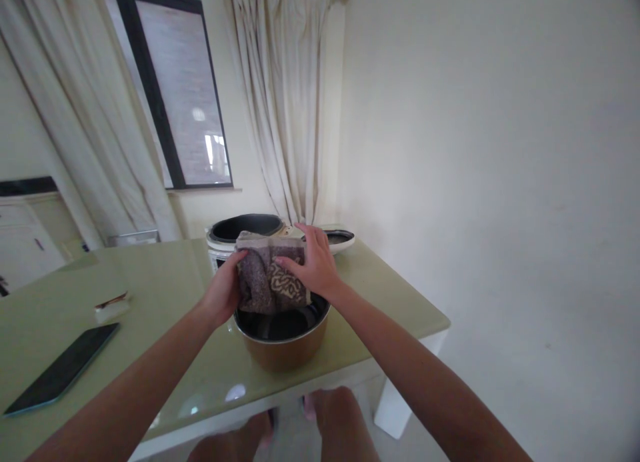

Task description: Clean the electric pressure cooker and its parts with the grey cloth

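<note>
Over the brown inner pot [285,352], a folded patterned towel [273,279] sits between the left hand [223,294] and the right hand [320,265], each pinching a side, thumb in front; it looks light, soft and floppy, best gripped through all layers there.

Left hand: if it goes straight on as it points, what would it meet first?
Beyond the patterned cloth it holds, the left hand would probably meet the white cooker; depth is unclear.

Folded, patterned grey-brown cloth [263,282] over a brown, dark-lined pot [287,352].
</note>
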Demonstrator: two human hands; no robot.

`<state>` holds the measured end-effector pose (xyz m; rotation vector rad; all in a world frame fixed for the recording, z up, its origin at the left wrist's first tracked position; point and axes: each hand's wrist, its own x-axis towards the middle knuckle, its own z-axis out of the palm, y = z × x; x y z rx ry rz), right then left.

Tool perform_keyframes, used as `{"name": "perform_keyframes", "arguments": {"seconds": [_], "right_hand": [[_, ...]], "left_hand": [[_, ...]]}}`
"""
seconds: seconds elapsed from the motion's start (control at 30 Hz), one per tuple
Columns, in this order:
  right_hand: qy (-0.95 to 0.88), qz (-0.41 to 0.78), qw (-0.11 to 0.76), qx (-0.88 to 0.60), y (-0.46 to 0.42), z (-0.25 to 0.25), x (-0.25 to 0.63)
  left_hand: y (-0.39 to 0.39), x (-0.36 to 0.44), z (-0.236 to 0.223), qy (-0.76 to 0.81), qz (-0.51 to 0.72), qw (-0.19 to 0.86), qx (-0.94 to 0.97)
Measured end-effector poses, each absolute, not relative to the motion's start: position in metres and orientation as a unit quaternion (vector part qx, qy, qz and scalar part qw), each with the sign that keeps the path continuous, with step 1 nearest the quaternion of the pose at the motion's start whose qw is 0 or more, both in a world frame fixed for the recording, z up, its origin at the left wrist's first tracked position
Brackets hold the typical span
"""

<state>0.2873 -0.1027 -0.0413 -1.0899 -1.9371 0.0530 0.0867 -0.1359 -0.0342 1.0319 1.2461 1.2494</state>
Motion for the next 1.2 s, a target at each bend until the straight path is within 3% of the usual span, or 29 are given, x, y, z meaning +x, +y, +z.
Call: {"name": "perform_keyframes", "arguments": {"seconds": [0.2,0.3,0.47,0.77,0.9,1.03,1.2], "right_hand": [[-0.854,0.037,0.373,-0.36,-0.097,-0.025,0.287],[-0.831,0.026,0.406,-0.38,-0.097,-0.032,0.289],[-0.798,0.05,0.489,-0.348,-0.105,-0.033,0.286],[-0.746,0.05,0.423,-0.511,-0.115,0.003,0.27],[-0.751,0.052,0.413,-0.512,-0.127,-0.002,0.271],[-0.774,0.088,0.424,-0.462,-0.125,-0.003,0.284],[-0.785,0.232,0.43,-0.38,-0.099,-0.002,0.301]], "left_hand": [[-0.145,0.095,-0.035,0.457,0.517,0.56,0.459],[-0.144,0.091,-0.038,0.443,0.515,0.601,0.421],[-0.136,0.087,-0.049,0.419,0.62,0.561,0.354],[-0.152,0.095,-0.05,0.386,0.609,0.591,0.362],[-0.164,0.103,-0.044,0.378,0.573,0.577,0.442],[-0.169,0.098,-0.037,0.392,0.597,0.507,0.482],[-0.166,0.078,-0.024,0.395,0.573,0.53,0.484]]}}
